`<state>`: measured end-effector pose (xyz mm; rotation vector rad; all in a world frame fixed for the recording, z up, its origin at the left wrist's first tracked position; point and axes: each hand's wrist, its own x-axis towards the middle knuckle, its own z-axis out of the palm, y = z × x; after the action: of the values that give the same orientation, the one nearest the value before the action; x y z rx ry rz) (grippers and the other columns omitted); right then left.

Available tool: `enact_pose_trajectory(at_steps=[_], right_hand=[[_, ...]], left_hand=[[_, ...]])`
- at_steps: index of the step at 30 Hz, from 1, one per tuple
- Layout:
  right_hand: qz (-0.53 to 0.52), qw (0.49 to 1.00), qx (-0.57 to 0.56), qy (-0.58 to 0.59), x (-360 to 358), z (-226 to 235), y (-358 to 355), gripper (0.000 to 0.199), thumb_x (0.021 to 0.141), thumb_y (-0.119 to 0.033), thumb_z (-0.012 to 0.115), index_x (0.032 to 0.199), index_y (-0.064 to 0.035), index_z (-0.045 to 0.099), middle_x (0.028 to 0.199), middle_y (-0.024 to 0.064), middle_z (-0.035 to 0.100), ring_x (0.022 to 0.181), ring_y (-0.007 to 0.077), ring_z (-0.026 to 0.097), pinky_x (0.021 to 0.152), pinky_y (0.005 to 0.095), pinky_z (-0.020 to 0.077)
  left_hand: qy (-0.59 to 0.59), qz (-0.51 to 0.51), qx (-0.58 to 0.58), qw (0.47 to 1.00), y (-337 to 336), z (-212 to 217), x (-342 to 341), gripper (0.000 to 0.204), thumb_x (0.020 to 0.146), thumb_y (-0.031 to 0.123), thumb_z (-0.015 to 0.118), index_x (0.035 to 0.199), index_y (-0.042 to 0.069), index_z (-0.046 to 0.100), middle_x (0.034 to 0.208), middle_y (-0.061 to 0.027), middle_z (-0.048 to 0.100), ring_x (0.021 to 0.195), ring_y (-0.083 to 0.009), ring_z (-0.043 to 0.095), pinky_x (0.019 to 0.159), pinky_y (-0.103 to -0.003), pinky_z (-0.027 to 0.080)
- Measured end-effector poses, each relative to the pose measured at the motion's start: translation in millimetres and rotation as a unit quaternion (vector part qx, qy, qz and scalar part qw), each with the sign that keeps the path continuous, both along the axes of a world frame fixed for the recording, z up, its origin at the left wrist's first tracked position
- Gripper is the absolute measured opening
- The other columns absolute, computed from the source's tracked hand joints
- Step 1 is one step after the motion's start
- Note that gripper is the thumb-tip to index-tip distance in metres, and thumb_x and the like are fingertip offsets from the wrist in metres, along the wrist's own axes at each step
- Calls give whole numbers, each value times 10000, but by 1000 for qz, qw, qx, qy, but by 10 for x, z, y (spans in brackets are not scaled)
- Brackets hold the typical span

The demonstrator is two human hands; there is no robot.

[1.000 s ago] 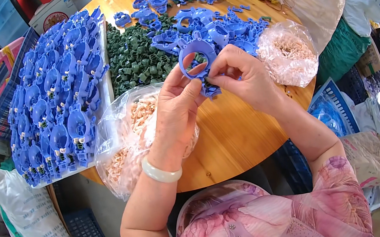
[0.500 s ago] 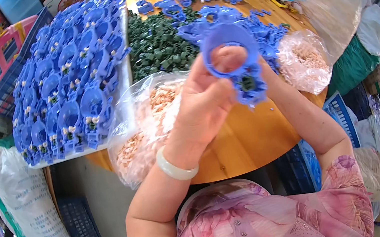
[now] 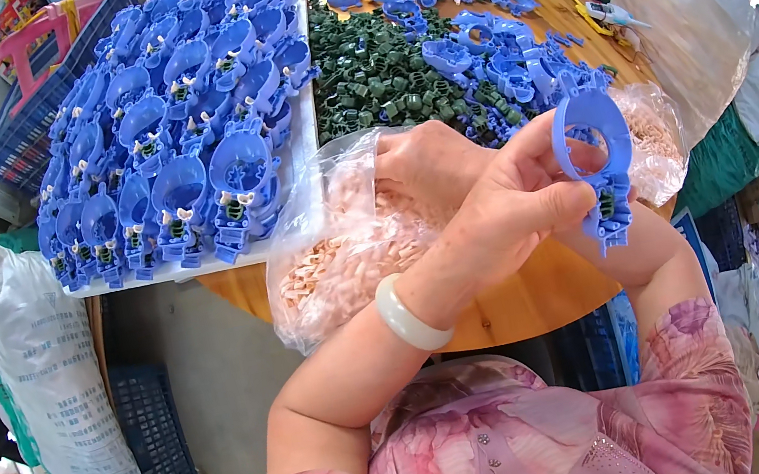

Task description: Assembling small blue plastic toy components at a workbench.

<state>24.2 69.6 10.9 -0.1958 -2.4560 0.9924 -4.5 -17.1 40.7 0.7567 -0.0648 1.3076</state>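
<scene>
My left hand, with a pale bangle on its wrist, grips a blue plastic ring-shaped part between thumb and fingers, upright at the right. A small dark green piece sits in its lower end. Crossing behind the left forearm, my right hand reaches into a clear plastic bag of small pale pink pieces. The bag and its contents hide those fingertips. Just beyond lies a heap of dark green pieces.
On the left, a white board bears rows of blue ring parts. More blue parts lie loose on the round wooden table. Another bag of pale pieces and a glue-gun-like tool are at the right.
My left hand has moved right and lower, with the blue part turned somewhat. My right hand has left the blue part and crossed leftward into the bag. The view has shifted.
</scene>
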Motion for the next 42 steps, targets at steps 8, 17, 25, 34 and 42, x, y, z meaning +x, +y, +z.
enact_pose_trajectory(at_steps=[8, 17, 25, 34, 42], right_hand=[[-82, 990, -110, -31, 23, 200, 33, 99, 823, -81, 632, 887, -9, 611, 744, 39, 614, 642, 119, 588, 557, 263, 473], [-134, 957, -243, 87, 981, 397, 314, 182, 868, -52, 584, 1040, -17, 629, 889, 36, 654, 773, 70, 603, 689, 225, 508], [-206, 955, -117, 177, 1389, 648, 88, 222, 810, 52, 613, 1011, -41, 625, 919, 37, 613, 822, 91, 594, 693, 231, 508], [-95, 967, 200, 124, 1404, 849, -69, 212, 759, 30, 664, 955, -51, 659, 874, 73, 627, 785, 201, 616, 662, 276, 508], [-21, 987, 143, 75, 1399, 968, -53, 179, 774, 12, 646, 940, -54, 651, 873, 67, 630, 778, 207, 620, 653, 280, 514]], left_hand=[[13, 38, 1, 999, 27, -30, -85, 587, 829, 144, 633, 1344, 64, 363, 1169, -130, 561, 1060, -335, 573, 863, -449, 490], [-13, 218, -91, 972, 91, 10, -203, 379, 858, 138, 629, 1197, 55, 480, 1114, -100, 572, 931, -180, 612, 820, -353, 528], [78, 187, -135, 970, 151, -88, -141, 389, 850, 147, 639, 1198, 50, 493, 1081, -69, 600, 957, -186, 617, 792, -331, 532], [99, 122, -148, 976, 164, -158, -85, 405, 832, 125, 654, 1205, 57, 513, 1074, -58, 601, 925, -150, 611, 790, -341, 535], [79, 61, -149, 984, 141, -144, -65, 429, 835, 125, 650, 1225, 32, 497, 1088, -86, 597, 950, -167, 613, 809, -327, 532]])
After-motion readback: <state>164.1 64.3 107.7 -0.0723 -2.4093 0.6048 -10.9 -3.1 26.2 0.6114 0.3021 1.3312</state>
